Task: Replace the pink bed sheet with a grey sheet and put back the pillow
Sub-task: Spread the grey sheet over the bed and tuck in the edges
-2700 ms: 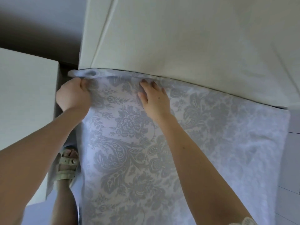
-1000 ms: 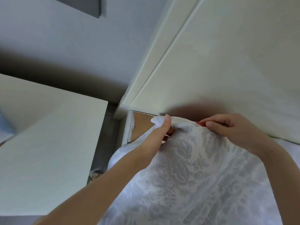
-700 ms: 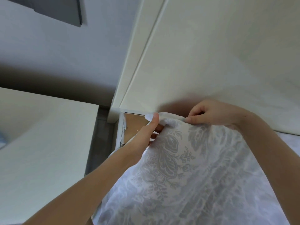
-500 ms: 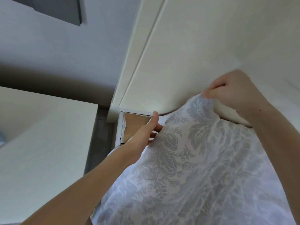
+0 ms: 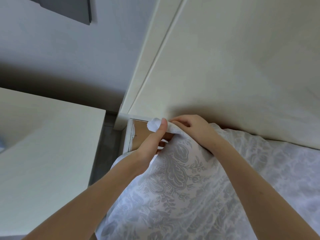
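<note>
Two hands on one corner of cloth. Left hand (image 5: 150, 146): thumb on top, fingers beneath, pinching the bunched white corner of the grey sheet (image 5: 174, 181). Right hand (image 5: 195, 134): just beside it at 3 o'clock, knuckles up, fingers curled onto the same hem, with fabric gathered under them and grasped.

Grey sheet: pale ground, grey floral and paisley print. Corner lifted into the grip at frame centre. Body of the cloth falls away from the hands toward 5 o'clock and spreads flat toward 3 o'clock along the base of the headboard (image 5: 225, 66). One edge hangs over the bed side toward 7 o'clock.

Hidden or unclear: left fingers mostly covered by the cloth; right fingertips tucked out of sight against the fabric. Whatever lies under the sheet is covered. Sheet runs off the frame from 4 to 6 o'clock; both forearms are cut off at the lower edge.

Surroundings: bed-frame corner (image 5: 138, 135), brown board with white rim, exposed at 9 o'clock of the grip beneath the lifted corner. Headboard, cream panel, fills 12 to 3 o'clock, its lower edge just behind the right hand. White cabinet (image 5: 43, 153) at 8 o'clock, parted from the bed by a narrow grey floor gap (image 5: 102, 153). Pale wall (image 5: 52, 49) at 10 o'clock, bearing a dark panel (image 5: 69, 9) cut off at 11 o'clock.
</note>
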`<act>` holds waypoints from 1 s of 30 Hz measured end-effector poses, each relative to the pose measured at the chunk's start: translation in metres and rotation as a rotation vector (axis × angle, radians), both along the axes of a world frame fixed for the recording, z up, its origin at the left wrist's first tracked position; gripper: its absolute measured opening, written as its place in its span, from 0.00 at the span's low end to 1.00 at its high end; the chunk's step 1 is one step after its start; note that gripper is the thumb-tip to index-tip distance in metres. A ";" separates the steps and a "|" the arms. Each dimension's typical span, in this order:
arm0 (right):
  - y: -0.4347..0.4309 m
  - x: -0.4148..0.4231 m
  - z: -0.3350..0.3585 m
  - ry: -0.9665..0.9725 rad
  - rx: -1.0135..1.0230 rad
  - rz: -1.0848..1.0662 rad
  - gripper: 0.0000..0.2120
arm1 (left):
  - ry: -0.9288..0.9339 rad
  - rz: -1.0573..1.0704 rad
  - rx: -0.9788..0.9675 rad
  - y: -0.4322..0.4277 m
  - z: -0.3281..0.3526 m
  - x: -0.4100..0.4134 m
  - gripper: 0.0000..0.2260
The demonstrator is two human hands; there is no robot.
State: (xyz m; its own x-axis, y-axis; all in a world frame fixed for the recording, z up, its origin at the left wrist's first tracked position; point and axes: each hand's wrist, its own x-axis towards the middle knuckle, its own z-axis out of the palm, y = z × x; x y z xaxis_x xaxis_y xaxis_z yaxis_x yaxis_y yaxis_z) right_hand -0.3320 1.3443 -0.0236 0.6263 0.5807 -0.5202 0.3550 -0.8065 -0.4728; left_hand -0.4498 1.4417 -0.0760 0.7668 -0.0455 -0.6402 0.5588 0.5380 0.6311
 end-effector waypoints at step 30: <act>0.001 0.014 -0.003 0.050 -0.163 0.123 0.25 | 0.082 -0.066 -0.289 0.005 -0.029 0.044 0.33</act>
